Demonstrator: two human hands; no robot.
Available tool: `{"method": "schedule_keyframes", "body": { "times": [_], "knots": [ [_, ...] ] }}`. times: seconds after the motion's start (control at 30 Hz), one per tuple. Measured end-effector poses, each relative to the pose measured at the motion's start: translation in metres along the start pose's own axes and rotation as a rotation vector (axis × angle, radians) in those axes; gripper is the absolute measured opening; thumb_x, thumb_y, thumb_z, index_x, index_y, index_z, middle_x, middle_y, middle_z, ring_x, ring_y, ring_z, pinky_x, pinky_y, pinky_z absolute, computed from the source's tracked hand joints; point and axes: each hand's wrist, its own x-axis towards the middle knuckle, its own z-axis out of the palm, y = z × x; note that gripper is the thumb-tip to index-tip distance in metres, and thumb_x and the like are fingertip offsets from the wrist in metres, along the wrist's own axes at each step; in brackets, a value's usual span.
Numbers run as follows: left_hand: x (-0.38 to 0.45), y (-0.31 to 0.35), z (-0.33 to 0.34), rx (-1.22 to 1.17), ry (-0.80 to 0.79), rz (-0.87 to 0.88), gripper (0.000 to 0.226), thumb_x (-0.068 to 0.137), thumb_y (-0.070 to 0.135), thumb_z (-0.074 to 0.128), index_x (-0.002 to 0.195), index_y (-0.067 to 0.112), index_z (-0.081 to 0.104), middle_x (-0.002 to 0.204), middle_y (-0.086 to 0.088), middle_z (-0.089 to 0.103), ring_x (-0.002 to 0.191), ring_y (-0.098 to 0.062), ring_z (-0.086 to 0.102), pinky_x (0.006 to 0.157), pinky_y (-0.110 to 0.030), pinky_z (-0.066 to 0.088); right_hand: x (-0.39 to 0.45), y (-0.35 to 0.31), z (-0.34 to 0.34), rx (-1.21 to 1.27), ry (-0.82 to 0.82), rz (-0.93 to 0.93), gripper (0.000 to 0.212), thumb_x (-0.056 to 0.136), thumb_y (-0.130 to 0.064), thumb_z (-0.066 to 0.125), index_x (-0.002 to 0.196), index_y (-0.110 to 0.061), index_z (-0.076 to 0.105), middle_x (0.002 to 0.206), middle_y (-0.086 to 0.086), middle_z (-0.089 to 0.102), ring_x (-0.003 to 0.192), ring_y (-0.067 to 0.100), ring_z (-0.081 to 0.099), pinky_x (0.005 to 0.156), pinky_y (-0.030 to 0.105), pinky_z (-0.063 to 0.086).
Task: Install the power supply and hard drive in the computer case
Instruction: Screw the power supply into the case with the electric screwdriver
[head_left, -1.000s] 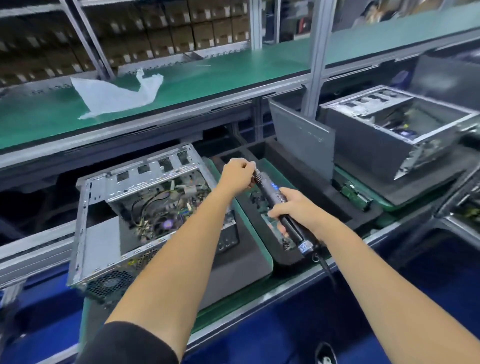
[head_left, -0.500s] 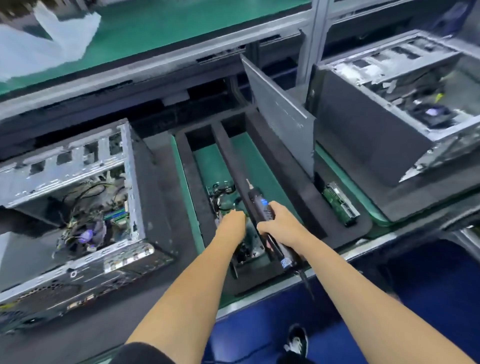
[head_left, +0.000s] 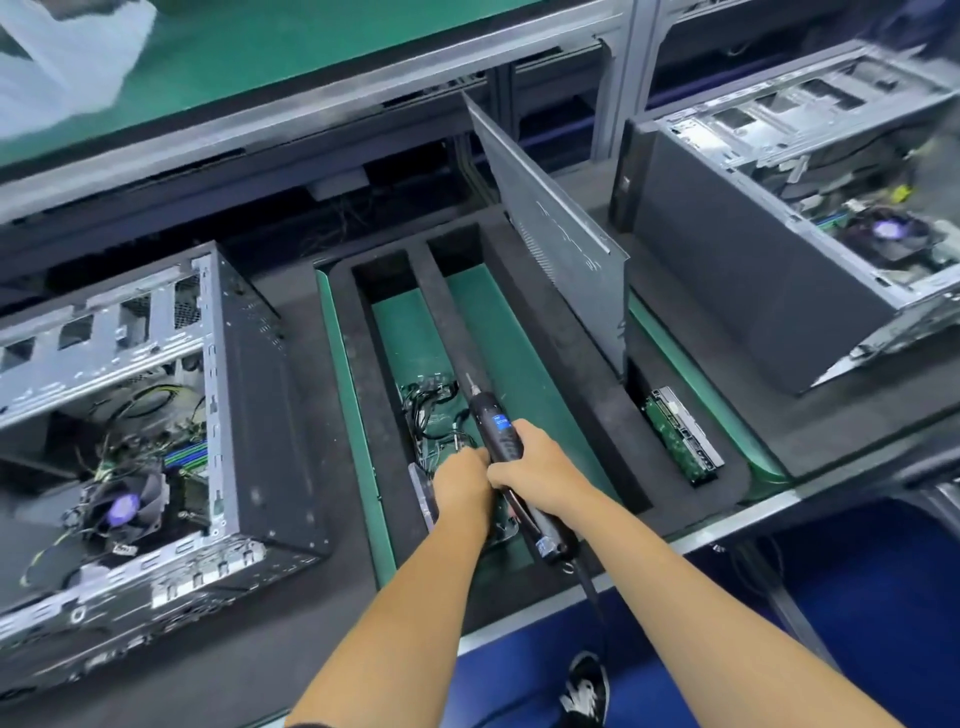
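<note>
Over the last second we have turned away from the open grey steel computer case (head_left: 156, 431) on the left of the desk and brought both hands down into the black foam parts tray (head_left: 566, 374) with its green floor, in the middle of the desk. A second ago our left hand was up at the tip of the screwdriver beside that case; now it is low in the tray's left slot. We judge that this means we have stopped working at the case to fetch something, most likely a screw or a small part, before anything more is fitted.

Our left hand (head_left: 462, 488) reaches forward with the arm nearly straight, knuckles up and fingers curled down among a tangle of black cables (head_left: 428, 402) and a clear plastic holder (head_left: 421, 486). The fingertips are hidden, so we cannot tell whether it has hold of anything.

Our right hand (head_left: 535, 478) is wrapped firmly round the black electric screwdriver (head_left: 501, 436), tip pointing away from us over the tray, its cord trailing back off the desk edge.

The hard drive (head_left: 683, 434), with its green circuit board showing, lies in the tray's narrow right slot, well apart from both hands. We cannot make out the power supply for certain.
</note>
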Motion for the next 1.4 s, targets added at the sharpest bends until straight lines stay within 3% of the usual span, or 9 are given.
{"method": "schedule_keyframes", "body": {
  "times": [0.2,0.47,0.63,0.8,0.9,0.97,1.03,1.2,1.4],
  "knots": [
    [0.000,-0.005,0.007,0.152,0.011,0.064,0.027,0.087,0.001,0.047,0.102,0.014,0.065,0.101,-0.005,0.068,0.095,-0.025,0.066,0.076,-0.031,0.049,0.004,-0.001,-0.001,0.037,0.006,0.009,0.031,0.070,-0.012,0.068,0.096,-0.014,0.051,0.087,0.008,0.056,0.067,0.026,0.054,0.073,0.047,0.056],
    [-0.001,-0.006,0.004,0.102,0.010,0.033,0.020,0.089,0.004,0.050,0.102,0.010,0.064,0.102,-0.009,0.067,0.094,-0.029,0.066,0.078,-0.036,0.052,-0.002,-0.001,-0.001,0.095,0.001,0.036,0.037,0.067,-0.011,0.066,0.101,-0.009,0.051,0.082,0.007,0.056,0.057,0.022,0.055,0.060,0.036,0.052],
    [0.004,-0.007,-0.030,-0.252,0.116,-0.079,0.006,0.079,-0.001,0.057,0.080,0.002,0.062,0.093,-0.015,0.066,0.087,-0.032,0.063,0.066,-0.033,0.048,-0.010,-0.007,-0.007,0.172,-0.067,0.053,0.026,0.076,-0.002,0.062,0.096,-0.008,0.047,0.077,0.011,0.052,0.044,0.018,0.054,0.045,0.027,0.047],
    [0.007,-0.021,-0.085,-0.571,0.331,-0.018,0.024,0.080,-0.002,0.059,0.092,0.009,0.076,0.088,-0.004,0.074,0.083,-0.013,0.062,0.073,-0.017,0.045,-0.023,-0.037,-0.014,0.252,-0.087,0.004,0.024,0.079,0.000,0.060,0.096,-0.009,0.045,0.078,0.014,0.049,0.047,0.025,0.053,0.049,0.033,0.049],
    [0.001,-0.024,-0.122,-0.997,0.357,-0.036,0.016,0.082,-0.002,0.063,0.094,0.007,0.069,0.074,-0.002,0.068,0.058,0.000,0.062,0.054,-0.009,0.046,-0.031,-0.060,-0.014,0.271,-0.111,-0.049,0.025,0.080,-0.001,0.060,0.101,-0.006,0.048,0.078,0.012,0.051,0.048,0.025,0.053,0.050,0.034,0.049],
    [-0.006,-0.023,-0.144,-1.215,0.363,0.008,0.022,0.083,-0.005,0.057,0.075,0.013,0.068,0.064,0.000,0.065,0.053,-0.006,0.058,0.053,-0.015,0.046,-0.036,-0.073,-0.013,0.283,-0.145,-0.082,0.026,0.080,-0.002,0.060,0.103,-0.006,0.049,0.077,0.010,0.051,0.049,0.026,0.053,0.051,0.035,0.049],
    [-0.012,-0.024,-0.161,-1.258,0.388,0.067,0.039,0.083,-0.007,0.054,0.055,0.018,0.065,0.055,0.007,0.063,0.051,-0.005,0.055,0.052,-0.017,0.048,-0.042,-0.084,-0.011,0.279,-0.170,-0.113,0.027,0.080,-0.002,0.060,0.102,-0.010,0.048,0.077,0.008,0.052,0.049,0.025,0.054,0.050,0.034,0.050],
    [-0.029,-0.034,-0.182,-1.371,0.431,0.103,0.029,0.088,-0.003,0.058,0.069,0.014,0.071,0.067,0.003,0.068,0.053,-0.001,0.057,0.055,-0.014,0.048,-0.053,-0.101,-0.004,0.262,-0.203,-0.150,0.045,0.077,-0.007,0.062,0.116,-0.017,0.042,0.077,0.006,0.056,0.049,0.023,0.057,0.050,0.033,0.050],
    [-0.048,-0.059,-0.198,-1.386,0.495,0.080,0.023,0.090,0.006,0.060,0.070,0.011,0.069,0.061,0.003,0.062,0.060,-0.008,0.053,0.058,-0.016,0.048,-0.068,-0.117,0.017,0.179,-0.239,-0.175,0.053,0.071,-0.016,0.065,0.117,-0.021,0.040,0.095,0.005,0.056,0.053,0.020,0.062,0.058,0.032,0.049]
  ]
}}
